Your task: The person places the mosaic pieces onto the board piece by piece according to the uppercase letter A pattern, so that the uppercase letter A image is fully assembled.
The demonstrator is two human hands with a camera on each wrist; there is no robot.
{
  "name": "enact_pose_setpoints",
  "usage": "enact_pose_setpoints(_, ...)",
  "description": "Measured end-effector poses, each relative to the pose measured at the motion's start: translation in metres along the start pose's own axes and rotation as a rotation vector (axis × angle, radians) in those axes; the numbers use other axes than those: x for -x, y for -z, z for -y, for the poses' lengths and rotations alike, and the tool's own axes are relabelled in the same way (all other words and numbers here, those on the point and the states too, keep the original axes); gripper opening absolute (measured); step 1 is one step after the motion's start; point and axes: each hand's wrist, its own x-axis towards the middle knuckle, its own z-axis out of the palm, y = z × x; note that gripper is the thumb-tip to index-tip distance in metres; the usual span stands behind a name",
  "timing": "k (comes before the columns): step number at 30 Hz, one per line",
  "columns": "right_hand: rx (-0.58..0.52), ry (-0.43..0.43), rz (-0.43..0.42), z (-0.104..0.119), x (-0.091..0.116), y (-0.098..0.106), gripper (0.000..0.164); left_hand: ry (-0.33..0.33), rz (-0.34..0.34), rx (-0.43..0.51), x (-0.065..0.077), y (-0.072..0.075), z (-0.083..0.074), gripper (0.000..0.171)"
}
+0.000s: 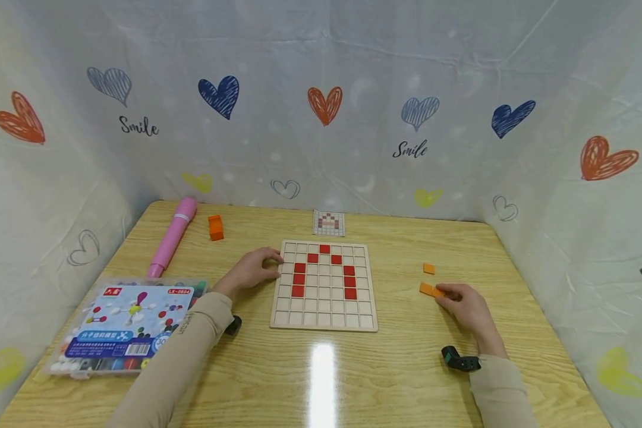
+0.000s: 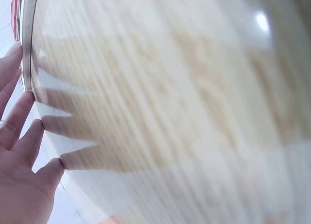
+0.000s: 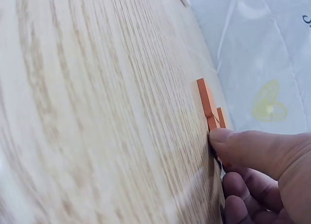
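Note:
A wooden grid board [image 1: 323, 321] lies mid-table, with several red square tiles [image 1: 325, 249] set in its cells in an arch shape. At its left edge, my left hand [image 1: 250, 268] rests with relaxed fingers touching the frame; in the left wrist view the fingers [image 2: 19, 117] are spread. My right hand [image 1: 464, 306] is on the table right of the board, pinching an orange square tile [image 1: 437, 292] between thumb and fingers. Against that one lies another orange tile [image 3: 206, 97], and a third orange tile [image 1: 428, 268] lies slightly farther back.
Behind the board lies a small printed pattern card [image 1: 329, 223]. On the left are a clear-lidded molecular model box [image 1: 128, 324], partly behind my left forearm, a pink tube [image 1: 172, 238] and an orange block [image 1: 216, 227]. Printed curtains [image 1: 364, 77] enclose the table.

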Motion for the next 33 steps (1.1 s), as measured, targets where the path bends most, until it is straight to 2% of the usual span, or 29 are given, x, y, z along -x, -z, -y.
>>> enact_pose_setpoints(6,-0.026,-0.085,-0.016,0.005,0.002,0.000,0.043,0.011,-0.002,0.008,0.002,-0.001,0.000,0.028)
enact_pose_setpoints(10,-0.049,-0.099,-0.049,0.013,0.001,0.000,0.045,0.012,0.001,0.005,0.001,-0.001,0.000,0.028)
enact_pose_setpoints(16,-0.087,-0.022,-0.066,0.034,-0.005,-0.003,0.045,0.018,0.002,0.011,-0.001,0.000,0.000,0.029)
enact_pose_setpoints(21,-0.159,0.059,-0.043,0.057,-0.011,-0.010,0.042,0.013,0.001,0.013,-0.002,-0.001,0.002,0.029)
enact_pose_setpoints(27,-0.179,0.137,0.002,0.082,-0.019,-0.023,0.039,0.013,0.001,0.010,-0.002,-0.001,0.002,0.029)
enact_pose_setpoints(33,-0.209,0.159,0.072,0.105,-0.026,-0.035,0.036,0.007,-0.001,0.006,-0.001,-0.001,0.001,0.028)
